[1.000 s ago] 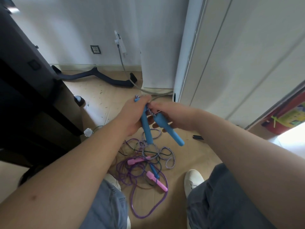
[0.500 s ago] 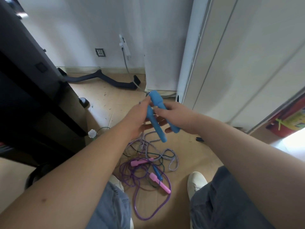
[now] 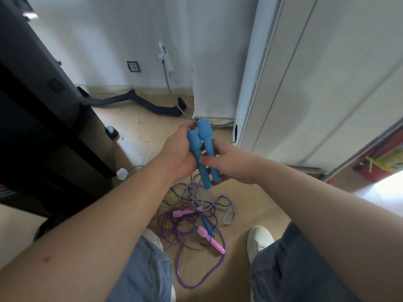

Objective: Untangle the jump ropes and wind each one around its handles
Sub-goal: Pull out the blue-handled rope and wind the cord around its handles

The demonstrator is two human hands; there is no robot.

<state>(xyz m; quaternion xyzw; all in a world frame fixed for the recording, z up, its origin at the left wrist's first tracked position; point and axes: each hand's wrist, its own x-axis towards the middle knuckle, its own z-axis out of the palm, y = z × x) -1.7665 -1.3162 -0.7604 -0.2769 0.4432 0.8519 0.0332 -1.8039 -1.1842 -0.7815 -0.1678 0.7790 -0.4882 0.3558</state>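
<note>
From the head view, our left hand (image 3: pixel 178 153) and right hand (image 3: pixel 231 164) have their fingers closed around 2 matte blue handles (image 3: pixel 201 149), side by side. Their striped braided rope (image 3: pixel 218 200) trails unwound to the floor (image 3: pixel 139 131), among glossy purple rope (image 3: pixel 185 277) and pink handles (image 3: pixel 210 239). Untangling and all winding remain, we judge.

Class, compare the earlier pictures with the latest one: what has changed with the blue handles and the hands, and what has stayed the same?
The two blue handles, splayed apart a second ago, now lie side by side, nearly parallel, between the left hand and right hand, which still grip them. The striped rope still trails to the floor pile; the pink handles and purple rope lie unmoved.
</note>
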